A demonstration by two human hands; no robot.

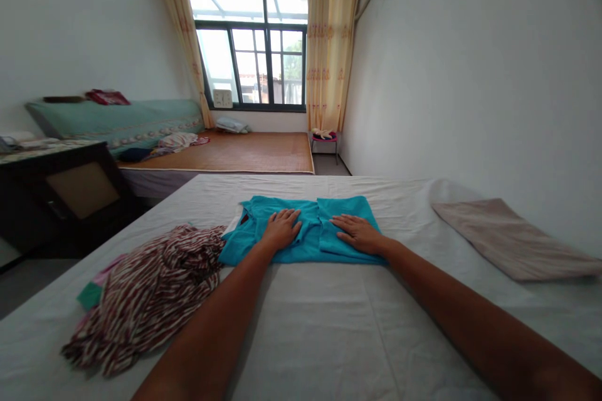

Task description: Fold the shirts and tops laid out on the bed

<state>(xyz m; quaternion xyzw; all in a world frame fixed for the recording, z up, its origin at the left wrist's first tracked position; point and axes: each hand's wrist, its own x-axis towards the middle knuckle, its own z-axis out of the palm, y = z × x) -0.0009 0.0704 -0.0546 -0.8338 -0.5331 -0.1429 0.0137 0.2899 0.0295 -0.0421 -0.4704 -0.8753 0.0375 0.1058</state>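
A turquoise garment (pixel 308 250) lies partly folded on the white bed sheet (pixel 320 326), its right end doubled back over the middle. Flat on its left part rests my left hand (pixel 282 229), fingers stretched out. My right hand (pixel 360 235) presses on the folded right part, palm down with fingers extended. Neither hand grips the cloth. Just left of the garment is a crumpled heap of striped maroon-and-white cloth (pixel 160 288), touching or nearly touching its edge. Bits of green cloth (pixel 90 296) and pink cloth show from under the heap.
A folded beige-pink cloth (pixel 512 238) lies on the sheet at the right, near the wall. Beyond this bed stands another with a brown mat (pixel 263 150) and some clothes. A dark cabinet (pixel 70 188) is at the left, a small stool (pixel 324 138) by the curtain.
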